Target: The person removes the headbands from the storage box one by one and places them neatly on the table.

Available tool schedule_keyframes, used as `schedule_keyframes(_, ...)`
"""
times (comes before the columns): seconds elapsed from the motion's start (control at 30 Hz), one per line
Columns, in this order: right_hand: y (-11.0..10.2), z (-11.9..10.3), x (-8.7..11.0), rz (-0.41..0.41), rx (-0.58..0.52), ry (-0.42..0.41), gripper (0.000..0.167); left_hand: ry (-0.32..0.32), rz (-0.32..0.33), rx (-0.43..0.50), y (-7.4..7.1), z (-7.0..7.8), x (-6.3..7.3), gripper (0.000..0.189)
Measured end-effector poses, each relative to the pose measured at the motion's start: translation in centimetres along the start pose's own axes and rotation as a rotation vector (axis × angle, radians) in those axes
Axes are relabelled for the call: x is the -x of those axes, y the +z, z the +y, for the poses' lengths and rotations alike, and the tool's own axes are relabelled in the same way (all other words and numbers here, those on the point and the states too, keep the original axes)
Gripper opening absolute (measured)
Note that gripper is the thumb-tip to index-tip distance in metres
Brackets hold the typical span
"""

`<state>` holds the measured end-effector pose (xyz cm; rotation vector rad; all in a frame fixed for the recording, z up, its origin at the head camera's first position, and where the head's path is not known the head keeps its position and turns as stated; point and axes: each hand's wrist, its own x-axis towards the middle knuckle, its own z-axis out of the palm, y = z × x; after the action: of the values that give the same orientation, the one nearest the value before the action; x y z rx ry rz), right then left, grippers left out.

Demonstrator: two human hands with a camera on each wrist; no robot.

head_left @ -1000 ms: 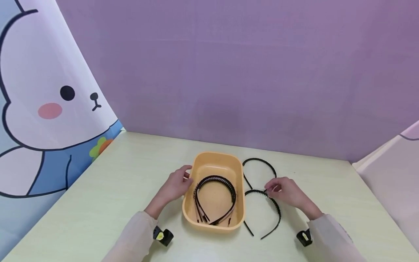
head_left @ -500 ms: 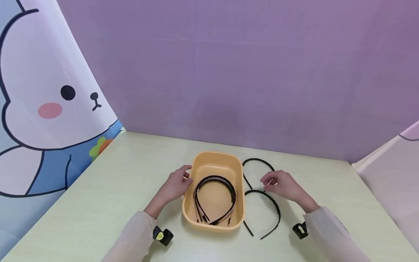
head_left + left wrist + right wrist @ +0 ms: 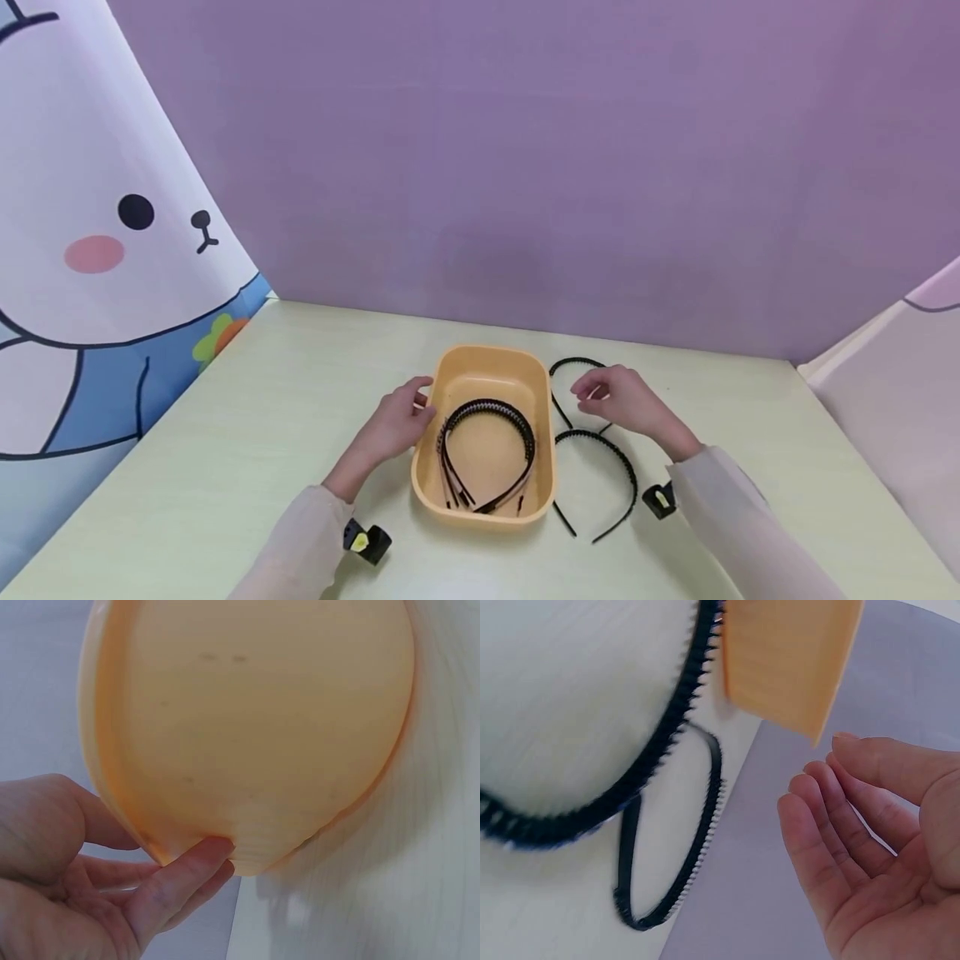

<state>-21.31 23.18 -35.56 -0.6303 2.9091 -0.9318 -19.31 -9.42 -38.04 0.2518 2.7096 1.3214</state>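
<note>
My left hand (image 3: 397, 422) holds the left side of an orange plastic basin (image 3: 551, 467). In the left wrist view, its thumb lies at the rim and its fingers (image 3: 187, 877) press the outer wall. Inside the basin, several black toothed headbands (image 3: 495, 407) lie nested together. To the basin's right are two more on the table, a far headband (image 3: 561, 407) and a near headband (image 3: 628, 471). Above the far one hovers my right hand (image 3: 626, 402), fingers loosely bent, thumb apart from them and nothing between; it hides part of that headband.
The pale table (image 3: 315, 358) ends at a purple backdrop (image 3: 480, 167) behind. A cartoon-printed sheet (image 3: 112, 250) borders the left side, and a white sheet (image 3: 900, 383) the right. Small black devices are strapped at both wrists.
My right hand has lifted off from beside the two headbands and moved up and left toward the basin. Both headbands stay on the table. My left hand keeps its hold; the head view shifted slightly.
</note>
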Motion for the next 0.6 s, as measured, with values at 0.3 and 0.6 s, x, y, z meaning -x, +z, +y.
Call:
schedule_keyframes(0.3, 0.3, -1.7, -1.4, -0.002, -0.034, -0.021, 0.015, 0.007, 0.003, -0.003, -0.3, -0.2, 0.4, 0.048)
schedule_keyframes(0.6, 0.7, -2.9, -2.4, -0.029, -0.038, -0.064, 0.016, 0.007, -0.002, 0.0, -0.1, 0.0, 0.1, 0.049)
